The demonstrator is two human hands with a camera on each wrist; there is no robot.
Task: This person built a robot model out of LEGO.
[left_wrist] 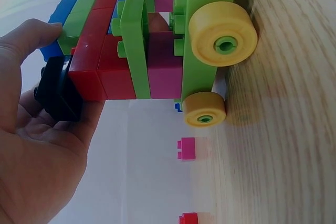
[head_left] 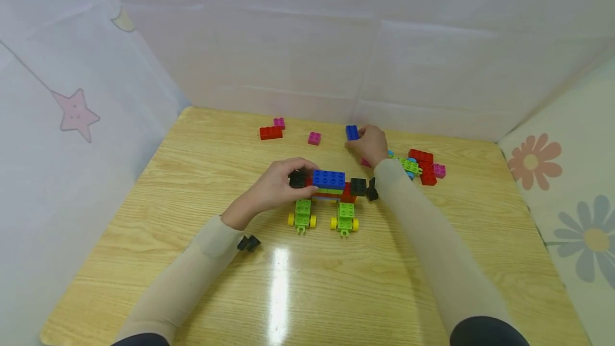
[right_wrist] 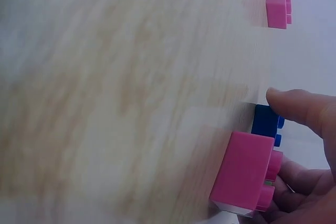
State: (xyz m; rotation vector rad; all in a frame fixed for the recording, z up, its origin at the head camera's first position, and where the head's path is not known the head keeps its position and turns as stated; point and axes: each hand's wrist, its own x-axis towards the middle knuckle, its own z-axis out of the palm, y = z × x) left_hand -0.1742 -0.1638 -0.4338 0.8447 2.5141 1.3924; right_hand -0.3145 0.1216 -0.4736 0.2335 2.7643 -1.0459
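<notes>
My left hand (head_left: 286, 183) holds the left end of a wheeled toy-brick build (left_wrist: 118, 72), its thumb against the blue and green bricks on top. The build has red, green and pink layers, black end bricks and yellow wheels (left_wrist: 223, 32). Two light-green parts stick out at its front. At the back of the table my right hand (head_left: 371, 144) pinches a small blue brick (head_left: 352, 132); in the right wrist view the thumb lies at its corner. A pink brick (right_wrist: 244, 171) stands close by these fingers and partly hides the blue brick.
Red bricks (head_left: 427, 172) and a green piece with blue wheels (head_left: 405, 163) lie right of my right hand. Another red brick (head_left: 271, 132) and pink bricks (head_left: 314, 138) are at the back. Small black pieces lie by my left forearm (head_left: 248, 243) and beside the build (head_left: 372, 189).
</notes>
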